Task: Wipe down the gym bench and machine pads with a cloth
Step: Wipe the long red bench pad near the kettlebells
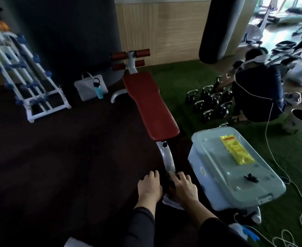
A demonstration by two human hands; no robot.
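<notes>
Over on the left a white-and-blue rack (24, 75) stands on the dark floor, with a white bag (86, 90) and teal bottle (98, 90) beside it. In the middle the red gym bench (151, 104) slopes up toward its roller pads (130, 58); at its near foot the left hand (150, 186) lies flat, fingers spread, while the right hand (183, 186) curls its grip over something dark, a pale cloth (171, 202) peeking beneath. To the right sit a lidded plastic bin (235, 168), kettlebells (210, 102) and a crouching person (259, 90).

The gym bench (151, 106), with a long dark red pad on a white frame and red foam rollers (129, 59) at its far end, stood slanted on the dark floor.
</notes>
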